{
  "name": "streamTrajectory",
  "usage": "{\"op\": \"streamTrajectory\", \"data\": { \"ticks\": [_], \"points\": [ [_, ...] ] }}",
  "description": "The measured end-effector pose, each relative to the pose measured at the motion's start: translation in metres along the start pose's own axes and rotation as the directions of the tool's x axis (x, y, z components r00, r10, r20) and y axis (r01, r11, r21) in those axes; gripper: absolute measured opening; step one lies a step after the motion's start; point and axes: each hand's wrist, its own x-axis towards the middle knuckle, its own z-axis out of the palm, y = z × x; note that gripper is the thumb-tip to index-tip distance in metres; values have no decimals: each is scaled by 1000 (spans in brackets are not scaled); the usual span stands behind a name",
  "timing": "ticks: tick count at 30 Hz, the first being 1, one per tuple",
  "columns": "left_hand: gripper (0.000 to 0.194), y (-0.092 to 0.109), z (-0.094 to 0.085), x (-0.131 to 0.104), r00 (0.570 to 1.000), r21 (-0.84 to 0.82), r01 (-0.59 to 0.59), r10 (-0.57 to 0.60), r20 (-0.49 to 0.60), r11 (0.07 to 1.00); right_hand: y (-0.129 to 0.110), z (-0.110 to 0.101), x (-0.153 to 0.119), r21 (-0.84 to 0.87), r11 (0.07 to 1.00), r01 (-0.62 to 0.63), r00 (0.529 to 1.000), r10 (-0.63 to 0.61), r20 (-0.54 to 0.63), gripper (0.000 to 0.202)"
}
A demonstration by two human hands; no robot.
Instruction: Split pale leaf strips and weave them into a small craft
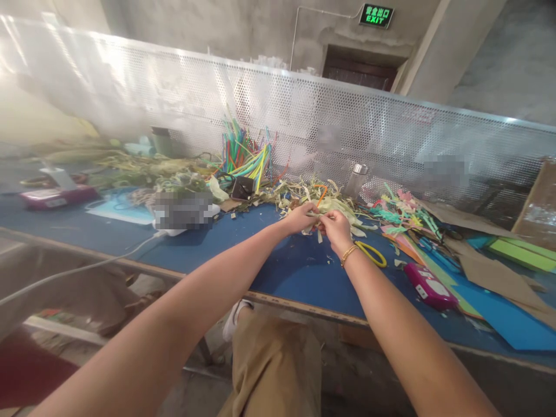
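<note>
My left hand (301, 218) and my right hand (336, 229) meet above the blue tabletop (299, 266), fingers pinched together. Between them is a thin pale-green strip (319, 216), which looks like a piece of dried husk; the fingers cover much of it. A bent orange stem (322, 194) rises just behind my left hand, and I cannot tell whether it is joined to the strip. Pale husk pieces (343, 207) lie in a loose heap behind both hands. Beside my right wrist rests a yellow loop (370, 253).
Colourful thin stems (243, 152) stand in a bunch at the back. A clear bottle (357, 179) is behind the heap. At right lie a magenta device (430, 286) and blue sheets (508, 315). A white cable (87, 267) crosses the left front edge. Perforated metal panel (295, 116) closes the back.
</note>
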Motion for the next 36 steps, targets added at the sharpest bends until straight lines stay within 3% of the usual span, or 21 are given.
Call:
{"op": "streamTrajectory", "data": {
  "ticks": [3,6,12,25,31,36],
  "points": [
    [24,1,1,0,999,-84,10,-6,45,996,0,0,1,25,999,-29,1000,29,0,11],
    [30,0,0,1,999,-65,7,-3,54,998,1,-1,2,33,998,-61,998,61,15,12],
    [23,2,-2,2,999,-14,43,-43,-2,999,1,1,2,41,997,-61,998,60,27,14],
    [17,14,0,-3,980,-170,160,-177,-91,972,6,-1,5,110,993,-49,991,34,130,21],
    [15,13,0,-2,972,-153,203,-217,-87,967,10,-2,8,-49,998,35,991,-29,129,18],
    [15,13,2,-1,972,-112,203,-214,-101,973,12,-6,11,-261,946,190,980,-169,100,13]
  ]
}}
